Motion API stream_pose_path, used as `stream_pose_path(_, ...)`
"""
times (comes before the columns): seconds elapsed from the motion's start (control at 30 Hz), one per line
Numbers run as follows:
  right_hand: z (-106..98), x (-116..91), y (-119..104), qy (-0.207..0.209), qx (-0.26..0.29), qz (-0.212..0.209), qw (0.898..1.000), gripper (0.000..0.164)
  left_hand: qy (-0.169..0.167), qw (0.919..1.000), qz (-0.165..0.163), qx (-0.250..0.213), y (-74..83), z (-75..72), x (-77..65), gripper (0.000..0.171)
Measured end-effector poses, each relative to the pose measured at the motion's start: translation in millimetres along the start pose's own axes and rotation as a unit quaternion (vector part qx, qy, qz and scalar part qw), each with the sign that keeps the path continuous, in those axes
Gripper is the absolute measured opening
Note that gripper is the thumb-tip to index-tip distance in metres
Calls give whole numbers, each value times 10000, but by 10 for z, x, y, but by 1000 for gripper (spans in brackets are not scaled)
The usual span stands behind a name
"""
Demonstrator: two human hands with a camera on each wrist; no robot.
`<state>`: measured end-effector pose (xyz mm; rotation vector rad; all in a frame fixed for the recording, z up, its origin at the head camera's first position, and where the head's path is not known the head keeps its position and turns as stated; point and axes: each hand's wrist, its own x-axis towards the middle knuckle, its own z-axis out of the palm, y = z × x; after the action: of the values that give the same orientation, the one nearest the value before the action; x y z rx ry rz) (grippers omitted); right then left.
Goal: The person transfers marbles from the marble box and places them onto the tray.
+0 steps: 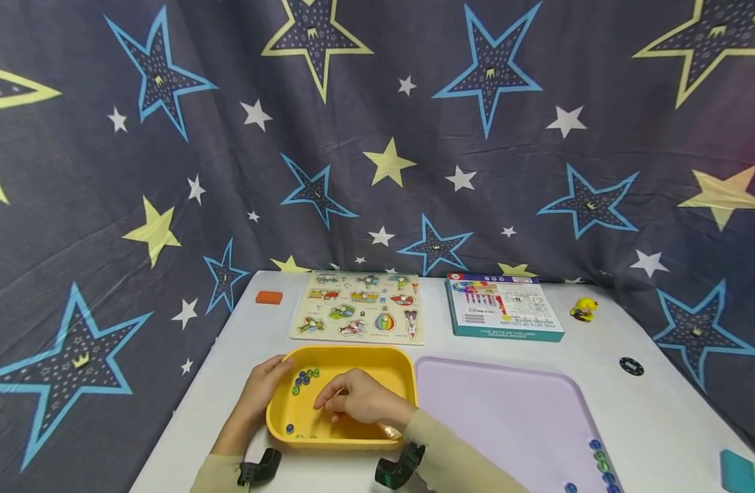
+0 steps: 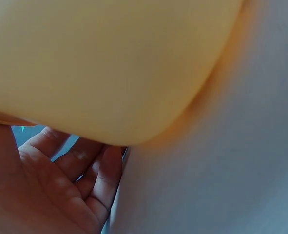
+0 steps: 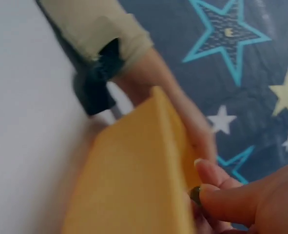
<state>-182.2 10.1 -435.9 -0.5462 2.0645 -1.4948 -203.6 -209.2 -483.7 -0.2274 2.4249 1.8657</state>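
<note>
A yellow tray (image 1: 340, 443) with raised sides stands before me. My left hand (image 1: 261, 392) holds its left side, with fingertips at the rim; in the left wrist view the fingers (image 2: 80, 158) bend beside the tray wall. Over the inside of the tray, my right hand (image 1: 360, 396) pinches a small dark green marble (image 3: 196, 195) between thumb and fingertips. Several blue and green marbles (image 1: 300, 381) are grouped at the tray's back left. Another blue marble (image 1: 289, 428) lies near its front left corner. My right wrist hides part of the front right side.
To the right, a lilac tray (image 1: 494, 411) has blue and green marbles (image 1: 602, 465) along its right edge. Behind are a picture puzzle board (image 1: 359, 308), a boxed game (image 1: 503, 308) and an orange block (image 1: 269, 298). A yellow toy duck (image 1: 583, 309), black disc (image 1: 632, 366) and teal block (image 1: 738, 471) lie right.
</note>
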Motion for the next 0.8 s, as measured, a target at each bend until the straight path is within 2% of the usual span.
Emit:
stream_pose_path(0.13, -155, -124, -40, 370, 32, -229, 9990, 16, 38, 10000, -7, 75, 4, 4, 0, 41)
stream_pose_path(0.27, -314, -281, -76, 546, 204, -534, 9969, 17, 40, 10000, 1, 41, 1, 8, -1, 40)
stream_pose_path(0.4, -485, -492, -161, 795, 201, -618, 9947, 16, 15, 10000, -24, 1, -5, 13, -1, 40)
stream_pose_path(0.5, -619, -627, -162, 1151, 90, -619, 9914, 15, 4, 10000, -10, 31, -9, 16, 4, 42)
stream_pose_path(0.63, -818, -680, 82, 1879, 32, -535, 9807, 18, 15, 10000, -43, 80, -3, 19, 6, 44)
stream_pose_path(0.8, -1025, -696, 440, 2709, -33, -124, 9625, 24, 39, 9999, -111, 3, -8, 18, 9, 44)
